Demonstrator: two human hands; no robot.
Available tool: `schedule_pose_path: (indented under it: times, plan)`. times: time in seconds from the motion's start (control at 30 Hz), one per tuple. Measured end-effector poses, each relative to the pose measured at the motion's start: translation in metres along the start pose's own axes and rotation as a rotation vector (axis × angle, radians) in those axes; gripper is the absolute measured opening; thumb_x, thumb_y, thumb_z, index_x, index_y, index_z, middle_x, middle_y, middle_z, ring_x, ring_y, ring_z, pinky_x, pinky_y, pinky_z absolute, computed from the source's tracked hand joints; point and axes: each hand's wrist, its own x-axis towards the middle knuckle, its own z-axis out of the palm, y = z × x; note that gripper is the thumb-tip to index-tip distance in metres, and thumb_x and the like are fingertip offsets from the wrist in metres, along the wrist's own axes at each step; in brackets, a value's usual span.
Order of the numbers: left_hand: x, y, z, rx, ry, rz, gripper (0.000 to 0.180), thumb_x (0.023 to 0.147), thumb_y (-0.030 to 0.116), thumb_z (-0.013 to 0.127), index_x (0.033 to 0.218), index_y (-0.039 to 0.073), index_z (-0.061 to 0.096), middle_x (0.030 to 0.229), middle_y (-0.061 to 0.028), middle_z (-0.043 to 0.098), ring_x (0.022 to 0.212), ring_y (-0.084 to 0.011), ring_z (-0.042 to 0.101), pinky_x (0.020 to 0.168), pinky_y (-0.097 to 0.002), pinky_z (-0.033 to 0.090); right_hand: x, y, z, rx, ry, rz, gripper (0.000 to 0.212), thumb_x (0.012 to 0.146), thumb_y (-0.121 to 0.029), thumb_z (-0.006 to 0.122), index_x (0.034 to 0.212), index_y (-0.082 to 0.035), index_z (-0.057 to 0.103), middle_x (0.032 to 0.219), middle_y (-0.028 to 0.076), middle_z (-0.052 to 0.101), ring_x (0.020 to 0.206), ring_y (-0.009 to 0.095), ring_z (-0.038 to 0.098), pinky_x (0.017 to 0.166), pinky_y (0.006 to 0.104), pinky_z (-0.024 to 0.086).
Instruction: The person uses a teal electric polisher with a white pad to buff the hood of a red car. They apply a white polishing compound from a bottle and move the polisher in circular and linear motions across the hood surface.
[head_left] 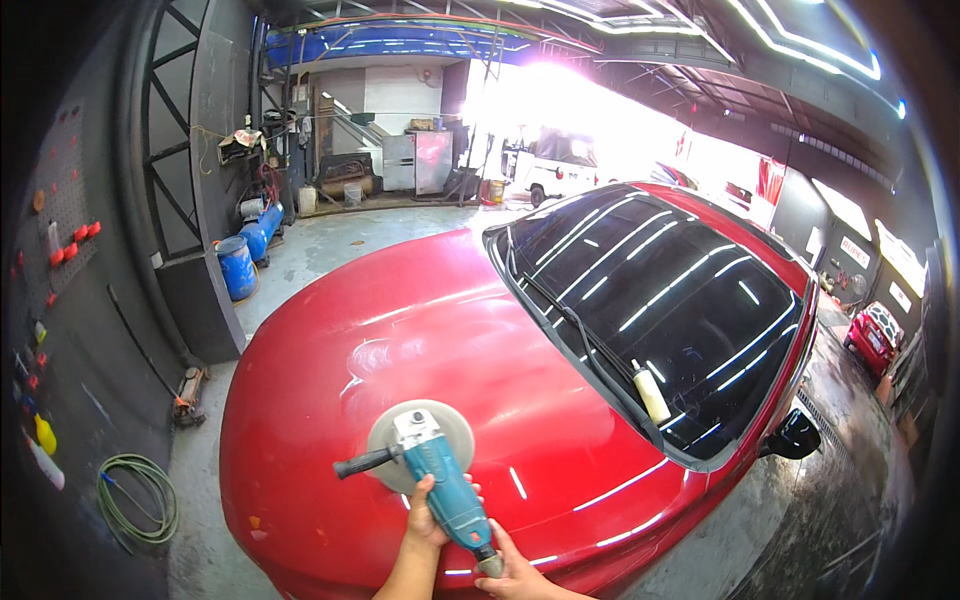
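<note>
A teal car polisher with a grey head lies over the bonnet of a red car. Its round pale pad rests on the paint. My left hand is closed around the middle of the body. Behind it, my right hand grips the rear end, by the cord. The black side handle sticks out to the left, with no hand on it. Whitish smears of compound mark the bonnet beyond the pad. A pale bottle lies at the base of the dark windscreen.
Along the left wall are a coiled green hose, a floor jack and a blue drum. The car's black wing mirror juts out on the right. A white vehicle stands at the bright opening behind.
</note>
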Motion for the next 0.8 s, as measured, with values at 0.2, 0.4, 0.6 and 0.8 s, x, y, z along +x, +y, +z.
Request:
schedule_pose_path:
  times: [0.2,0.4,0.6,0.8]
  plan:
    - [0.009,0.027,-0.016,-0.106,-0.001,0.194,0.073,0.099,0.057,0.071,0.143,0.001,0.057,0.128,-0.0188,0.070,0.118,-0.0387,0.073,0.104,-0.0588,0.061,0.046,0.003,-0.019,-0.504,-0.166,0.107,0.114,0.095,-0.012,0.076,0.176,-0.008,-0.004,0.116,0.024,0.072,0.098,0.037,0.075,0.091,0.0463,0.058]
    - [0.064,-0.003,0.008,-0.078,-0.038,0.042,0.078,0.097,0.053,0.075,0.143,-0.007,0.055,0.132,-0.0211,0.069,0.125,-0.0383,0.070,0.110,-0.0567,0.059,0.031,-0.060,-0.049,-1.011,0.062,0.137,0.103,0.103,-0.030,0.074,0.178,-0.019,0.005,0.128,0.033,0.071,0.107,0.055,0.073,0.091,0.0589,0.059]
    - [0.133,-0.107,0.070,-0.058,-0.004,-0.206,0.081,0.096,0.060,0.079,0.146,0.001,0.054,0.132,-0.0179,0.070,0.126,-0.0340,0.069,0.111,-0.0565,0.057,-0.019,-0.094,-0.129,-1.178,0.344,0.136,0.091,0.101,-0.022,0.075,0.176,-0.024,0.024,0.113,0.024,0.069,0.091,0.050,0.074,0.079,0.0613,0.058]
    - [0.185,-0.174,0.124,0.082,-0.017,-0.283,0.058,0.099,0.047,0.082,0.137,0.011,0.058,0.122,-0.0066,0.068,0.112,-0.0210,0.069,0.101,-0.0442,0.060,-0.042,-0.145,-0.205,-1.139,0.397,0.050,0.085,0.100,-0.010,0.077,0.172,-0.012,0.032,0.132,0.031,0.069,0.118,0.048,0.073,0.098,0.0505,0.058]
